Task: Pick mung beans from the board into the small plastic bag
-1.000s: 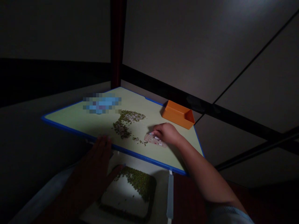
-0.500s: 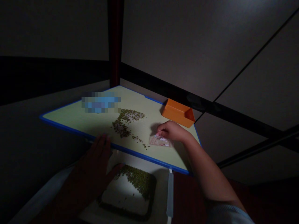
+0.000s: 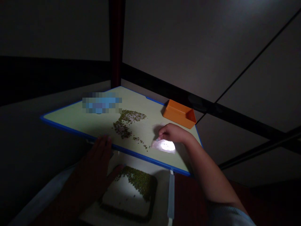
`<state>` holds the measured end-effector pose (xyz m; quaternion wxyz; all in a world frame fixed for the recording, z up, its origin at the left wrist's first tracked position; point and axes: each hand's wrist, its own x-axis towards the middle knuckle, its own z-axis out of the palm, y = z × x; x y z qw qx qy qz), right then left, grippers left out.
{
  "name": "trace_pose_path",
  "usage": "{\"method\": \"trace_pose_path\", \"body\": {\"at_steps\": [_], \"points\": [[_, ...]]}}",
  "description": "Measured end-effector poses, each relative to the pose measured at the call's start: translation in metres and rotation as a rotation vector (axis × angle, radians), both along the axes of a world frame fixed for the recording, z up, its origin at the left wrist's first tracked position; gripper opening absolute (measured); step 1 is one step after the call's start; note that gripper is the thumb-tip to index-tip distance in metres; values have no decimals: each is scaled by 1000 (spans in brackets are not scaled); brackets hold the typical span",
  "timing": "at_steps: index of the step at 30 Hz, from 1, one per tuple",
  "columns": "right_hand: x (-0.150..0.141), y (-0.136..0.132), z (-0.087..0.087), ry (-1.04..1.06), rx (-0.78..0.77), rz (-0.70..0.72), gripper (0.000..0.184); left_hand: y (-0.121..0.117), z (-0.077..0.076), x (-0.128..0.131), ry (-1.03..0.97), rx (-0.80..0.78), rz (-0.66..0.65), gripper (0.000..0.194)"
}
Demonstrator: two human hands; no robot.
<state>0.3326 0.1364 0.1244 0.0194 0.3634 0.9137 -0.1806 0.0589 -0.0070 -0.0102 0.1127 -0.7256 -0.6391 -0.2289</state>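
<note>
My right hand point(image 3: 172, 133) rests on a pale board with a blue rim point(image 3: 77, 117), fingers pinched on a small clear plastic protractor point(image 3: 164, 145) that catches the light. Left of it lies a scatter of green beans point(image 3: 127, 122) on the board. My left hand point(image 3: 97, 163) lies flat with fingers stretched, its tips at the board's near edge and its thumb by a white tray point(image 3: 128, 197) that holds more green beans point(image 3: 138, 182).
An orange box point(image 3: 180, 113) stands at the board's far right corner. A blurred blue patch point(image 3: 102, 103) sits at the board's back left. A dark post point(image 3: 116, 44) rises behind the board. The surroundings are very dim.
My right hand drew the protractor a little to the right, away from the beans, and tilted it so it now glares. The left hand has stayed put.
</note>
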Motion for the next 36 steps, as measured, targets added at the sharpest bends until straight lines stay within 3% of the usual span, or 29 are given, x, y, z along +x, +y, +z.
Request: {"method": "trace_pose_path", "body": {"at_steps": [8, 25, 33, 36], "points": [[-5, -1, -1, 12, 68, -21, 16, 0, -3, -1, 39, 64, -26, 90], [-2, -3, 0, 54, -171, 92, 19, 2, -3, -1, 98, 112, -42, 89], [-4, -3, 0, 30, -53, -3, 16, 1, -6, -2, 103, 134, -58, 89], [-3, -1, -1, 53, -77, 2, 17, 2, -8, -3, 91, 133, -62, 89]]}}
